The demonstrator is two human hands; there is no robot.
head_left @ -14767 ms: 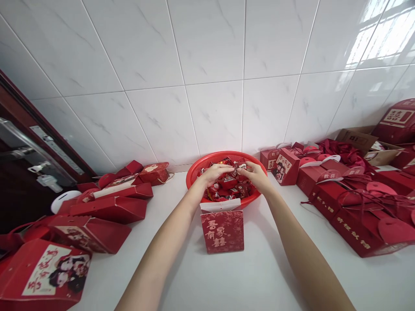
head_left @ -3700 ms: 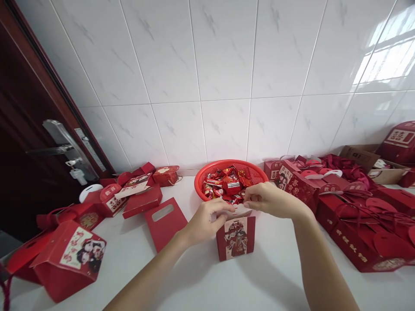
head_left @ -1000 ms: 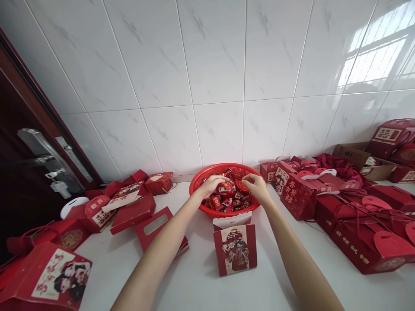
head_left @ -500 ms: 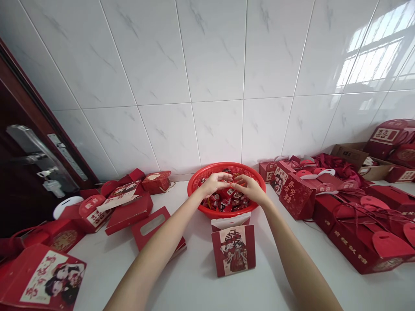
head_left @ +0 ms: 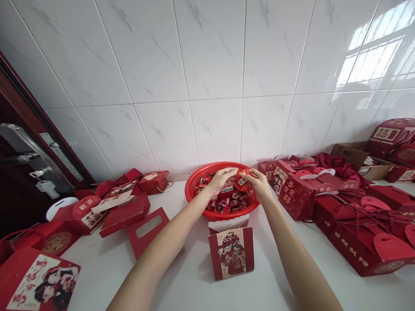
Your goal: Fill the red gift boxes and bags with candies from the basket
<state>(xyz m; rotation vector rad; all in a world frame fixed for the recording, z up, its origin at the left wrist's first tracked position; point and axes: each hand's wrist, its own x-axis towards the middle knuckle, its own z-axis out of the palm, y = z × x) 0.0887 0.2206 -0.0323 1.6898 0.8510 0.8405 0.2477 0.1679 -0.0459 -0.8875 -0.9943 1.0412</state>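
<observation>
Over a red plastic basket (head_left: 191, 201), both my hands hold a small red-and-orange candy packet (head_left: 242, 177) between them. My left hand (head_left: 223, 180) is closed at the packet's left side, its fingertips pinching there. My right hand (head_left: 260, 183) grips the other side with thumb and fingers. Below them, wrapped candies (head_left: 231, 203) in red and dark wrappers fill the basket. A red gift box (head_left: 231, 255) with a printed cartoon couple stands upright just in front, between my forearms, its top flap raised.
Several folded red gift boxes (head_left: 366, 229) with cord handles crowd the right side. More boxes (head_left: 123, 211) and a flat red box piece (head_left: 147, 231) lie on the left. An open brown carton (head_left: 353, 155) sits at the far right. A tiled wall (head_left: 214, 129) rises behind.
The red-and-orange packet now shows raised between my hands. My right hand has shifted slightly right and up, and the view has turned a little.
</observation>
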